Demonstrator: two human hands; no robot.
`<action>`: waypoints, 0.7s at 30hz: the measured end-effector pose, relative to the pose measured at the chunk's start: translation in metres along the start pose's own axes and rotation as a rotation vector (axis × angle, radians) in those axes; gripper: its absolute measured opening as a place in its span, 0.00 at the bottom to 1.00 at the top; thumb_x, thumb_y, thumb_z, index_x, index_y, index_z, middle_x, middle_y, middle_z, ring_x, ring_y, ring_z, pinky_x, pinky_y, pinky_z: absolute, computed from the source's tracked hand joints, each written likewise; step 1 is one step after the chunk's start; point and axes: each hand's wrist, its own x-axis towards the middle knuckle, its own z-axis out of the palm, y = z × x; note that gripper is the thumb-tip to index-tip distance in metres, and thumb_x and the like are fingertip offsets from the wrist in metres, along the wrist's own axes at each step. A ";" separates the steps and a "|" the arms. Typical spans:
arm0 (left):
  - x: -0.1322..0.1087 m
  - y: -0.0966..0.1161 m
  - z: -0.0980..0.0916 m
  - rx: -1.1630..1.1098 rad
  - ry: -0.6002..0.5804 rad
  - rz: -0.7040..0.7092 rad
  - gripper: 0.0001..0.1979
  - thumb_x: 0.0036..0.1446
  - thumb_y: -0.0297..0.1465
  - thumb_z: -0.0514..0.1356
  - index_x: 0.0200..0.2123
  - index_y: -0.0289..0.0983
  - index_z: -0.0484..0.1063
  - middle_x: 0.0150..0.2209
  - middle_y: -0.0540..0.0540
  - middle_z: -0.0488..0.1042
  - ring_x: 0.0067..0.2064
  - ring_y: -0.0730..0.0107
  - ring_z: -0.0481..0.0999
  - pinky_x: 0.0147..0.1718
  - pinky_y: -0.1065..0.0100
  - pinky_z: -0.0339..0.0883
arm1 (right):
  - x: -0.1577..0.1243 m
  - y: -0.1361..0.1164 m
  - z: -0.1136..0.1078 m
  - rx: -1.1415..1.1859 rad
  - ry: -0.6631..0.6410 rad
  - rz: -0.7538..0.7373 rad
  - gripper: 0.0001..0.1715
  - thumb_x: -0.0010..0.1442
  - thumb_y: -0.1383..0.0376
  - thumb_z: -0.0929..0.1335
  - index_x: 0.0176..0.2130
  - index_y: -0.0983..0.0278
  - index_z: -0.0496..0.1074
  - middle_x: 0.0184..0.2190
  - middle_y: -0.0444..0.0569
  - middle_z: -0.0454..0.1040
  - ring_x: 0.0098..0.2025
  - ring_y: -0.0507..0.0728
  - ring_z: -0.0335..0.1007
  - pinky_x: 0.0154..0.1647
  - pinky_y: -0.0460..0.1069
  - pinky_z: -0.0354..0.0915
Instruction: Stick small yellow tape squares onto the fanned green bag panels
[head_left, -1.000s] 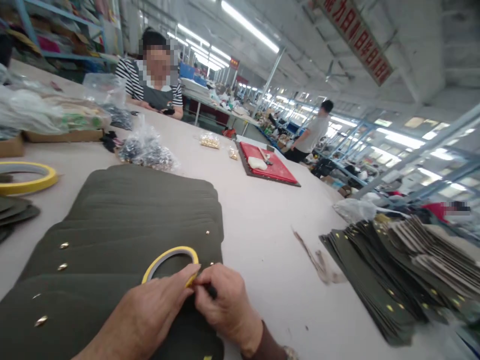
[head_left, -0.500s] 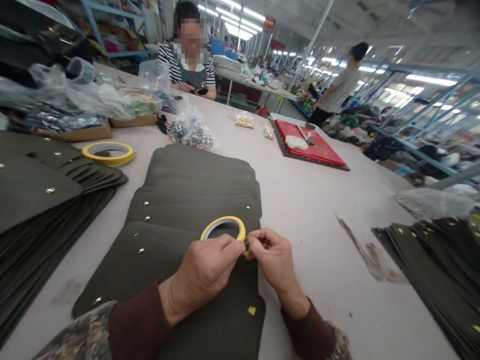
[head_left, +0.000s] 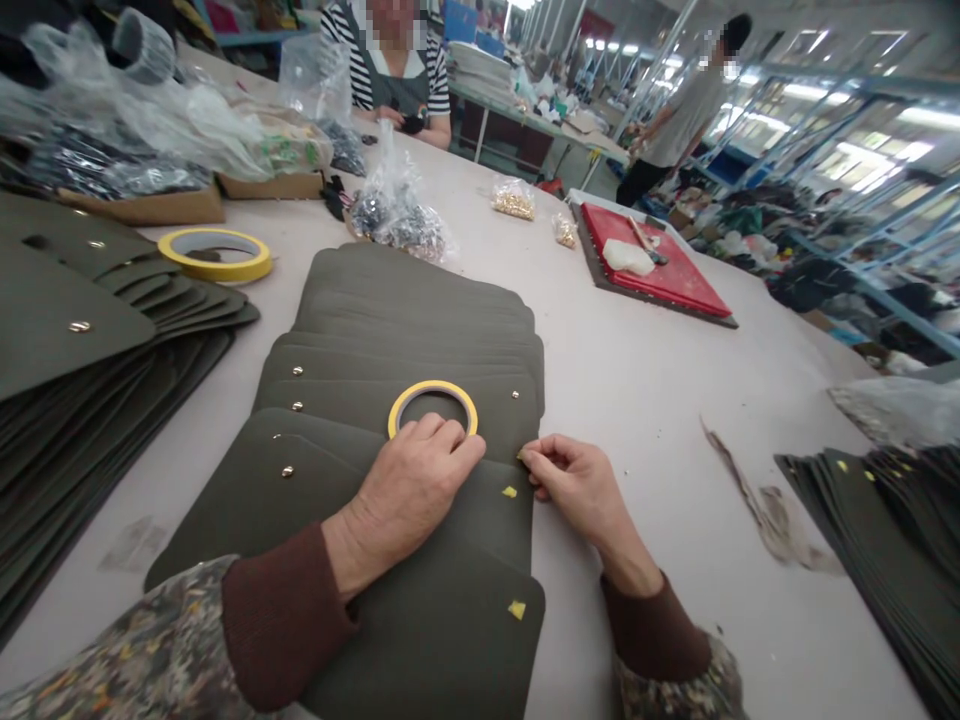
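Observation:
My left hand (head_left: 416, 495) is closed on the near side of a narrow roll of yellow tape (head_left: 433, 386), held above overlapping dark olive panels (head_left: 409, 318). Thumb and forefinger of my right hand (head_left: 581, 490) pinch a small yellow tape piece (head_left: 521, 455) at the right edge of the panels. Most of that piece is hidden by the fingertips. Two other yellow bits, an upper tape bit (head_left: 510, 491) and a lower tape bit (head_left: 517, 609), lie on panels nearer me. Shiny metal studs (head_left: 288, 472) dot the panels' left side.
A second tape roll (head_left: 217, 272) rests on more panels (head_left: 135, 375) at left. Another panel stack (head_left: 892, 540) lies at right. Further back are bagged hardware (head_left: 401, 215), a red board (head_left: 660, 265) and a seated co-worker (head_left: 394, 75). A brown strip (head_left: 742, 500) crosses the table.
My hands have moved apart, the left with the tape roll going slightly left, the right going right with a small tape piece. Another yellow bit now shows on a panel. The view tilted down.

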 end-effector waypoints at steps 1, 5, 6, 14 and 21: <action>0.000 0.000 0.000 0.000 0.004 0.008 0.05 0.63 0.27 0.54 0.36 0.39 0.68 0.33 0.47 0.68 0.36 0.61 0.65 0.35 0.62 0.61 | 0.000 -0.001 0.001 -0.060 0.011 -0.038 0.12 0.54 0.59 0.68 0.29 0.66 0.76 0.17 0.42 0.70 0.19 0.50 0.65 0.19 0.44 0.65; -0.001 0.001 0.002 -0.006 0.027 0.020 0.05 0.63 0.27 0.54 0.35 0.38 0.68 0.32 0.47 0.68 0.35 0.62 0.65 0.34 0.62 0.60 | 0.001 -0.003 0.003 -0.212 0.042 -0.155 0.11 0.56 0.60 0.67 0.28 0.64 0.76 0.17 0.43 0.72 0.19 0.51 0.67 0.19 0.44 0.63; -0.001 0.001 0.002 -0.006 0.028 0.018 0.05 0.63 0.27 0.54 0.35 0.38 0.68 0.31 0.47 0.68 0.35 0.62 0.65 0.34 0.62 0.60 | 0.001 -0.003 0.002 -0.211 0.039 -0.161 0.10 0.56 0.60 0.67 0.30 0.64 0.76 0.17 0.43 0.72 0.18 0.51 0.67 0.19 0.44 0.63; 0.000 -0.001 0.001 -0.049 0.037 0.024 0.08 0.65 0.28 0.50 0.36 0.38 0.68 0.32 0.47 0.68 0.35 0.62 0.65 0.35 0.62 0.60 | -0.007 0.008 -0.007 0.043 0.029 -0.054 0.15 0.57 0.54 0.68 0.33 0.64 0.72 0.19 0.42 0.72 0.18 0.51 0.66 0.20 0.45 0.64; -0.002 -0.003 -0.002 -0.195 0.124 0.057 0.10 0.65 0.27 0.48 0.37 0.36 0.69 0.31 0.47 0.69 0.35 0.66 0.68 0.36 0.66 0.64 | -0.007 0.001 0.006 -0.353 0.158 -0.306 0.09 0.58 0.62 0.68 0.30 0.63 0.77 0.28 0.47 0.78 0.28 0.54 0.72 0.32 0.48 0.64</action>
